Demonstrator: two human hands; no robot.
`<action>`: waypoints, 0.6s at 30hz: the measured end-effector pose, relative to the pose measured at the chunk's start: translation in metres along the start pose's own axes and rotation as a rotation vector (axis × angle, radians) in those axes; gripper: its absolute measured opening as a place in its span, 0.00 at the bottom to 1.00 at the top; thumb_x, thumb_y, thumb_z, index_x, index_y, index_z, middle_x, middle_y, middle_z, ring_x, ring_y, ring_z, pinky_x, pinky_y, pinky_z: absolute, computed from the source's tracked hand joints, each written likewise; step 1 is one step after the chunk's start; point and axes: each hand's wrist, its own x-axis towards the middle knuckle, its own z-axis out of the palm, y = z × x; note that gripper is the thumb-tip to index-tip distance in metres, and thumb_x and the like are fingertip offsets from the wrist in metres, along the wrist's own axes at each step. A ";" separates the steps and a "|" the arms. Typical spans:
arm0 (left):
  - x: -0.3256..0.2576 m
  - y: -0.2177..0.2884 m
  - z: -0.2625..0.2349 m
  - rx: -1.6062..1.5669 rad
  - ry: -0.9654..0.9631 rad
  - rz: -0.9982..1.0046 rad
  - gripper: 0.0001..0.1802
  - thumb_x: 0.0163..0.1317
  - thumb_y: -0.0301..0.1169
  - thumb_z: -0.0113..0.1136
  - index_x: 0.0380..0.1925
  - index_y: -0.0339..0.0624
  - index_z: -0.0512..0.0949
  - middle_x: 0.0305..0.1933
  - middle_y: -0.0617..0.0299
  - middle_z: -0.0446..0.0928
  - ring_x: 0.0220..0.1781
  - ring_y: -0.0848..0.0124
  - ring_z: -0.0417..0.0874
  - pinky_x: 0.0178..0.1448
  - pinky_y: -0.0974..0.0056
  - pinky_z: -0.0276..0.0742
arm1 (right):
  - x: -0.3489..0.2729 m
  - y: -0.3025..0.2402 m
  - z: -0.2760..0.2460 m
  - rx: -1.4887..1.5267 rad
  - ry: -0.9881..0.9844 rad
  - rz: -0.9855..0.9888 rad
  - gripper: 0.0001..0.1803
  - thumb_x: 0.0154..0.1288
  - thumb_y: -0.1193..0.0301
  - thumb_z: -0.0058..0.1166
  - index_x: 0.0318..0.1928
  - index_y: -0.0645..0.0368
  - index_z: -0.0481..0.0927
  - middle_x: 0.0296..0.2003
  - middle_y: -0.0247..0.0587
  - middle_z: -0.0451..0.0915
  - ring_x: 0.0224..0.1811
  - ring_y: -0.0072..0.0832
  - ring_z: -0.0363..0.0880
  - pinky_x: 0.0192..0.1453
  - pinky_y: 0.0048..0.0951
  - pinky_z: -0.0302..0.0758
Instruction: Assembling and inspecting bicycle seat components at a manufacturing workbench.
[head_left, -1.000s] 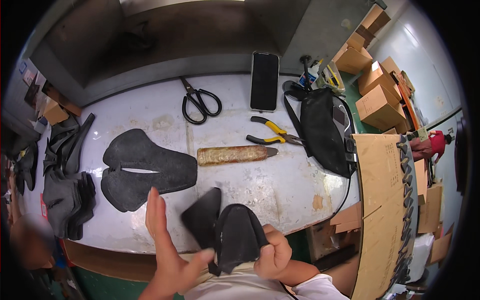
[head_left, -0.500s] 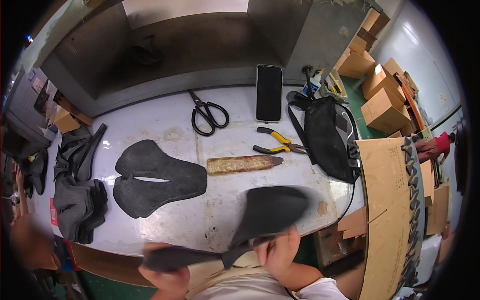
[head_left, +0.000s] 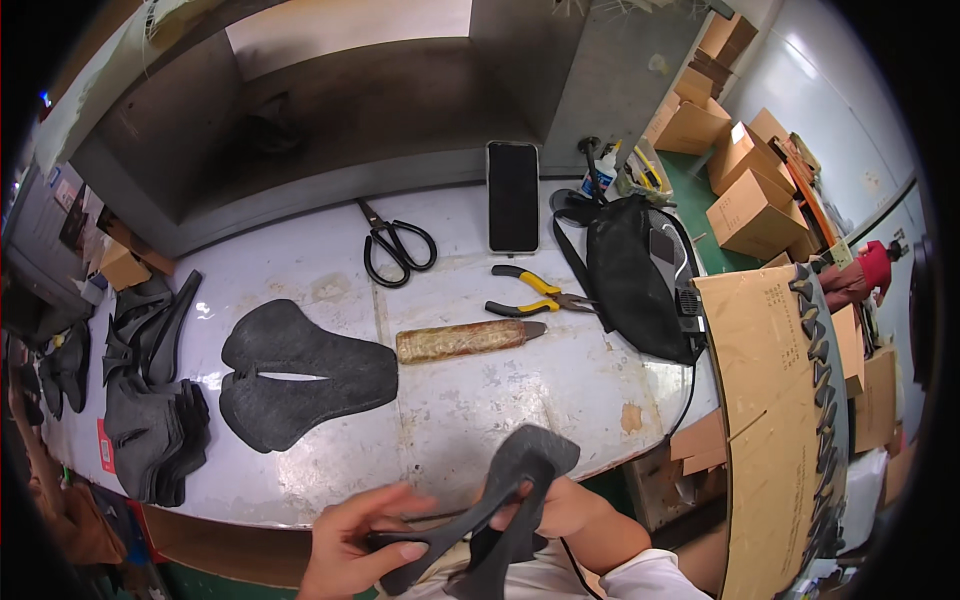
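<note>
My left hand grip: closed on black saddle pad | right hand grip: holding same pad | second pad flat on worktop.

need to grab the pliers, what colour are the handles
Yellow and black handles on the pliers, clearest in the head view, lying beside the phone.

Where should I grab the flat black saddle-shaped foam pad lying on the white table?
Take the flat black saddle-shaped foam pad by its narrow right end, coming from above and sliding fingers under. It lies flat, wide lobes left, and that end sits clear of the brown-handled tool.
</note>
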 end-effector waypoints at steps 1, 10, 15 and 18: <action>0.004 0.006 -0.004 -0.008 -0.006 -0.002 0.40 0.48 0.17 0.69 0.65 0.37 0.66 0.50 0.39 0.79 0.32 0.61 0.87 0.32 0.65 0.83 | -0.003 -0.003 -0.002 -0.228 -0.110 -0.043 0.11 0.71 0.74 0.51 0.51 0.64 0.77 0.45 0.38 0.79 0.46 0.26 0.77 0.50 0.28 0.73; 0.021 0.030 0.019 0.350 -0.267 -0.020 0.50 0.51 0.22 0.73 0.72 0.43 0.55 0.23 0.62 0.79 0.25 0.77 0.78 0.29 0.70 0.74 | 0.011 -0.021 0.021 -0.401 -0.113 0.049 0.08 0.64 0.73 0.56 0.37 0.67 0.79 0.36 0.42 0.77 0.42 0.33 0.76 0.47 0.33 0.72; 0.015 0.031 0.013 0.305 -0.317 0.166 0.37 0.51 0.20 0.72 0.64 0.39 0.71 0.21 0.60 0.78 0.22 0.75 0.77 0.29 0.70 0.73 | 0.005 0.004 -0.006 0.024 -0.038 -0.331 0.14 0.61 0.68 0.55 0.34 0.71 0.79 0.37 0.48 0.78 0.42 0.38 0.77 0.46 0.35 0.73; 0.022 0.036 0.021 0.240 -0.335 0.031 0.32 0.54 0.19 0.68 0.61 0.37 0.73 0.22 0.60 0.79 0.23 0.77 0.77 0.30 0.71 0.73 | -0.008 0.008 -0.008 -0.220 0.023 -0.032 0.15 0.61 0.71 0.58 0.37 0.76 0.82 0.41 0.58 0.82 0.37 0.42 0.83 0.43 0.36 0.76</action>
